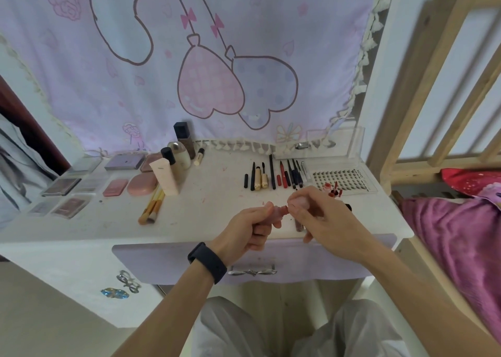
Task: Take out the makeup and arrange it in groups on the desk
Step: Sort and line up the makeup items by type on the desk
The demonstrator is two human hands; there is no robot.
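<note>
- The left hand [249,228], with a black band [207,262] on its wrist, curls its fingers round a small pink plastic lip tube [279,211], held above the near edge of the white desk [217,194].
- The right hand [325,218] pinches the tube's pale pink cap [301,202] between thumb and fingers, right at the tube's reddish neck. Whether cap and tube are joined cannot be told.
- At the far left lie flat rectangular eyeshadow palettes [61,186] in rows, with a pink oval compact [142,184] to their right.
- Two wooden-handled makeup brushes [153,205] lie near the compact.
- Behind them stand foundation bottles with dark caps [179,153].
- Right of centre is a row of black, gold and red pencils and mascaras [273,172].
- A clear tray of false lashes [340,180] lies at the far right, with small red lip products [332,188] just in front of it.
- A lilac drawer [162,253] fronts the desk below the hands.
</note>
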